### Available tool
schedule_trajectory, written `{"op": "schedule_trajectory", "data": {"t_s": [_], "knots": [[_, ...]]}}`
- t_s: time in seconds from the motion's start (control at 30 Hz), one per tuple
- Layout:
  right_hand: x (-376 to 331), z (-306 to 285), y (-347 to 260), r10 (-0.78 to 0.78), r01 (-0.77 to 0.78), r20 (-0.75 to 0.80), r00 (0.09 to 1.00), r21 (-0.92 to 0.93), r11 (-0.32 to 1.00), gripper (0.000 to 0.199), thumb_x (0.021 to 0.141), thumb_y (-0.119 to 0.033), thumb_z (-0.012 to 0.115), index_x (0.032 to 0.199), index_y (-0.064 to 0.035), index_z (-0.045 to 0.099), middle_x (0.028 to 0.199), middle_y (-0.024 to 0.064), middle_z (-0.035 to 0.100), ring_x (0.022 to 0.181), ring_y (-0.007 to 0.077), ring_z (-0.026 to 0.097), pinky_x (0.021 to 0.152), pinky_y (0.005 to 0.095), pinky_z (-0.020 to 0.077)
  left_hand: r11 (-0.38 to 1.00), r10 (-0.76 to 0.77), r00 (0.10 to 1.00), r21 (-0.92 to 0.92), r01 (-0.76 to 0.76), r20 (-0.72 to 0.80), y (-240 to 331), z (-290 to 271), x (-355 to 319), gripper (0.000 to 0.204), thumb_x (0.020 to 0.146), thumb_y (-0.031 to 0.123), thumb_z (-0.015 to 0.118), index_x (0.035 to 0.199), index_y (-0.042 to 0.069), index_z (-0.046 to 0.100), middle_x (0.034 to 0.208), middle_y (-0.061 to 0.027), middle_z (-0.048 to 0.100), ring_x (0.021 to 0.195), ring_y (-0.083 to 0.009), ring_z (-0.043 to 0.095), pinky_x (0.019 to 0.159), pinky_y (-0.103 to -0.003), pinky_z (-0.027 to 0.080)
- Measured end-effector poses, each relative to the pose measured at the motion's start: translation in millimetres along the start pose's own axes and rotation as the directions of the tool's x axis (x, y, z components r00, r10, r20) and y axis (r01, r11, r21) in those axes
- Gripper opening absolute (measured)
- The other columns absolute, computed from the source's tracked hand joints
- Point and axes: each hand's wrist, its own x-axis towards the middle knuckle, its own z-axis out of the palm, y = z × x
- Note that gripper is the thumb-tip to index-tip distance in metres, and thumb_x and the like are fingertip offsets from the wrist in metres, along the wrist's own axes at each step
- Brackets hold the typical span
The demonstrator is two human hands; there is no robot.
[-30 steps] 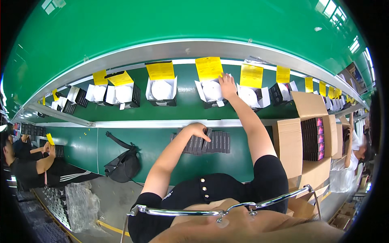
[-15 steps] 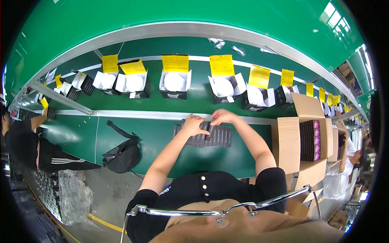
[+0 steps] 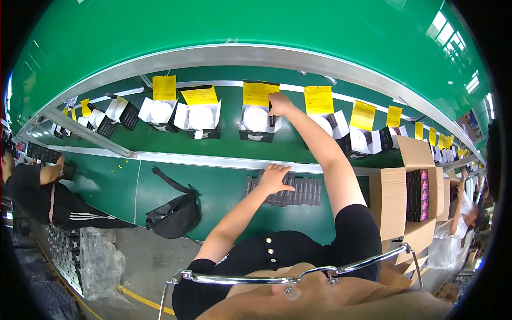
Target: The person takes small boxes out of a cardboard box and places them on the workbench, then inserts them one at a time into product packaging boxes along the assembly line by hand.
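A small dark box (image 3: 272,120) is in my right hand (image 3: 279,104), pinched upright at the right inner side of an open black carton (image 3: 257,136). That carton has a raised yellow flap and a round white item (image 3: 255,117) inside. My left hand (image 3: 276,179) lies with its thumb and fingers apart over a row of small dark grey boxes (image 3: 302,191) standing close together on the green bench (image 3: 224,178). The left fingertips touch the far side of the row.
Similar open cartons (image 3: 201,118) line the green surface beyond a metal rail (image 3: 213,160). A black bag (image 3: 175,216) lies to the left on the bench. At right stands an open cardboard box (image 3: 388,205) of packed small boxes. Co-workers are at both sides.
My right hand has moved from the row of small boxes, forward to the open carton, carrying one small dark box. My left hand stays on the row. The view has shifted.
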Motion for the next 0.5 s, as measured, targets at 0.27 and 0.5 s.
{"op": "schedule_trajectory", "data": {"t_s": [0.27,0.5], "knots": [[9.2,57.4,0.7,0.100,-0.097,0.033,0.994,-0.099,0.990,0.033,0.073,-0.007,0.069,0.105,-0.0019,0.067,0.109,0.0212,0.068,0.101,0.0368,0.067,0.086,0.0443,0.0557,0.976,-0.117,0.872,0.107,0.190,-0.475,-84.9,-68.5,50.2,0.060,0.072,0.028,0.080,0.123,0.004,0.061,0.131,-0.0161,0.052,0.129,-0.0381,0.043,0.113,-0.060,0.026],[14.0,44.6,-14.1,0.181,-0.146,0.162,0.970,-0.205,0.968,0.032,0.071,-0.012,0.073,0.102,-0.0037,0.071,0.109,0.0189,0.069,0.102,0.0345,0.068,0.085,0.0417,0.0564,0.786,0.067,0.966,0.609,0.103,-0.250,-122.3,-80.9,84.3,0.043,0.080,0.016,0.067,0.121,0.006,0.063,0.145,-0.0173,0.042,0.144,-0.0385,0.027,0.115,-0.067,0.015]]}}
